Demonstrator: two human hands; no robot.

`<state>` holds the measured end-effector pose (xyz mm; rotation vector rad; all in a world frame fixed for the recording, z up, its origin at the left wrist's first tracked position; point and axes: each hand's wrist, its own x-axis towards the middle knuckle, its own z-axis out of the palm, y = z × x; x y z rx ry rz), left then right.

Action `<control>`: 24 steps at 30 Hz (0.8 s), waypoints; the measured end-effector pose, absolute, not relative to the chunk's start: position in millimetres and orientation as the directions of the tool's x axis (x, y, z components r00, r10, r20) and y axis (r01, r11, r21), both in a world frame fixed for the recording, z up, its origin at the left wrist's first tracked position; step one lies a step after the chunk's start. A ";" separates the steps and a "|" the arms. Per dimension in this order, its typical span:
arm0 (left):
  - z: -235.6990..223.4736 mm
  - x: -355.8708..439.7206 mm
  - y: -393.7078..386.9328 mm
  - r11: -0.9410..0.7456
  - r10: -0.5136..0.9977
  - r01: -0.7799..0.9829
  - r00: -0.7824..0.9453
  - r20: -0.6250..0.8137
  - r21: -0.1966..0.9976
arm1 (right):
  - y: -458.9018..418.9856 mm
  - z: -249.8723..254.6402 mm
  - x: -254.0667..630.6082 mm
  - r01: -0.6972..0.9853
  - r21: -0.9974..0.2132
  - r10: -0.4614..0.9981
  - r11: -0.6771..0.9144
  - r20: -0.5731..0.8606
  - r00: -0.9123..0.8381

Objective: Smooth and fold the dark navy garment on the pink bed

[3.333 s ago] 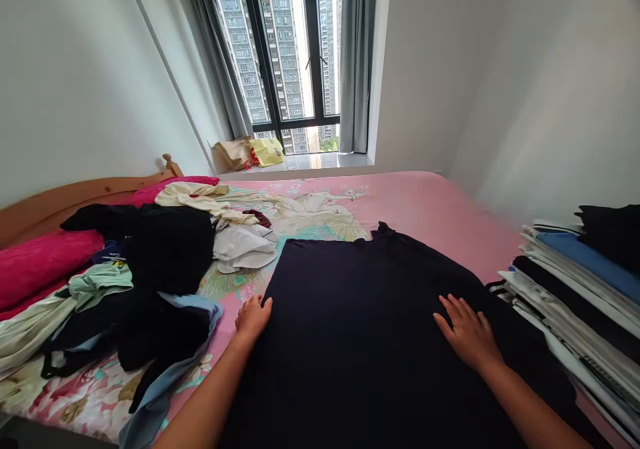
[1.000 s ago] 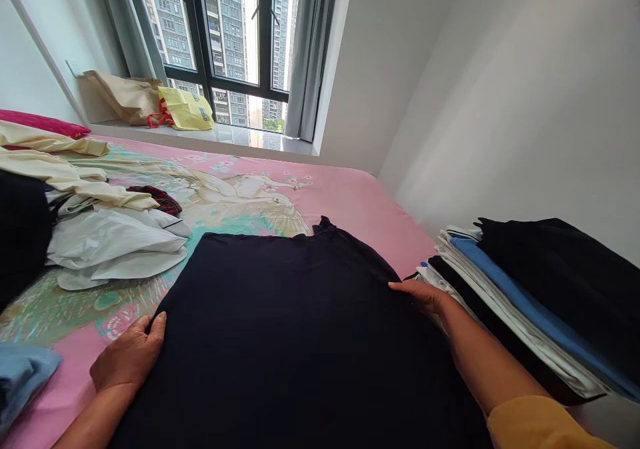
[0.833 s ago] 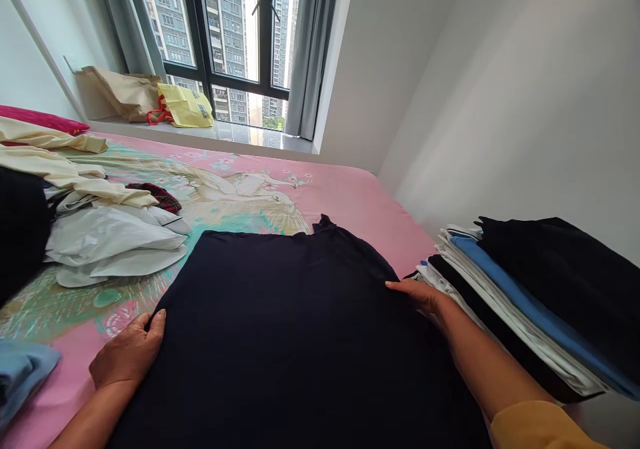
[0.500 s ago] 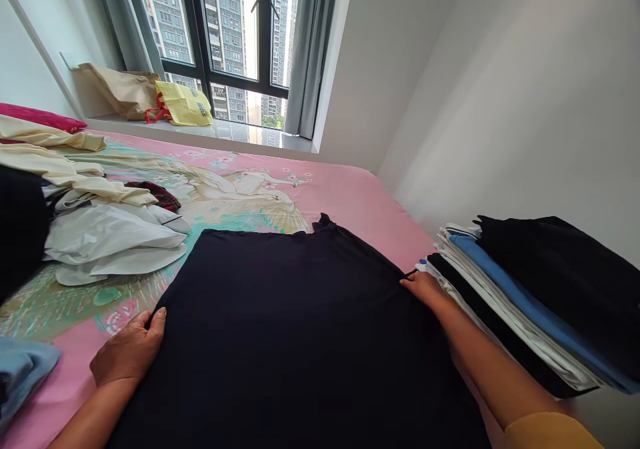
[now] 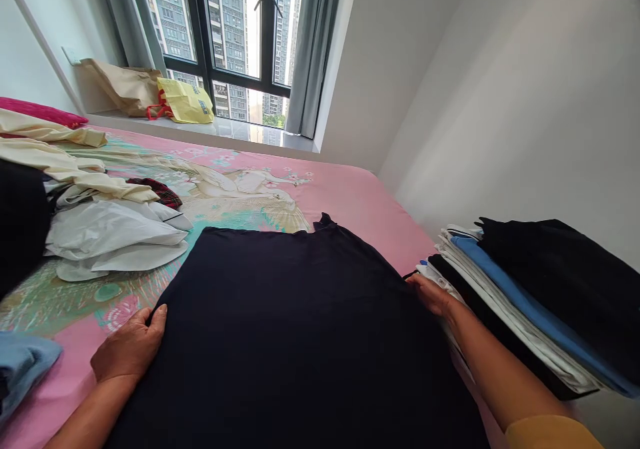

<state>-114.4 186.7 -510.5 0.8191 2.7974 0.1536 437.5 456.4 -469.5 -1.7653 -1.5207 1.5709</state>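
Observation:
A dark navy garment [image 5: 300,322] lies spread over the bed in front of me; its exact kind is unclear. My left hand [image 5: 131,343] pinches its left edge, thumb on top and the other fingers mostly tucked under. On the opposite edge my right hand [image 5: 431,294] is closed on the cloth, some fingers hidden behind the fabric. A small bunched piece sticks up at the garment's far edge. Close beside my right forearm is a stack of folded clothes [image 5: 520,309], with black, blue and white layers.
Loose white and cream clothes [image 5: 115,235] lie in a heap on the left of the patterned pink bed sheet [image 5: 345,175]. Folded blue denim [image 5: 25,369] is at the lower left. Paper bag [image 5: 123,89] and yellow bag [image 5: 187,101] rest on the windowsill. A wall borders the right.
My right hand has shifted slightly to the right along the garment's edge, its fingers now further under the cloth. My left hand keeps its hold in nearly the same place.

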 end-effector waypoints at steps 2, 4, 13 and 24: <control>-509.6 -114.0 186.4 0.838 0.545 0.521 -0.816 -0.194 0.163 | 455.5 -469.2 438.5 0.496 -0.748 0.774 -0.441 -0.597 -0.212; -509.0 -113.8 186.0 0.837 0.545 0.519 -0.814 -0.199 0.171 | 454.8 -471.5 437.6 0.534 -0.695 0.710 -0.483 -0.667 -0.226; -516.2 -113.8 184.8 0.831 0.546 0.515 -0.828 -0.131 0.209 | 455.1 -486.0 431.5 0.408 -0.781 0.765 -0.474 -0.594 -0.249; -513.7 -112.5 182.5 0.824 0.555 0.521 -0.822 -0.130 0.222 | 441.0 -464.4 411.5 0.556 -0.730 0.661 -0.397 -0.648 -0.378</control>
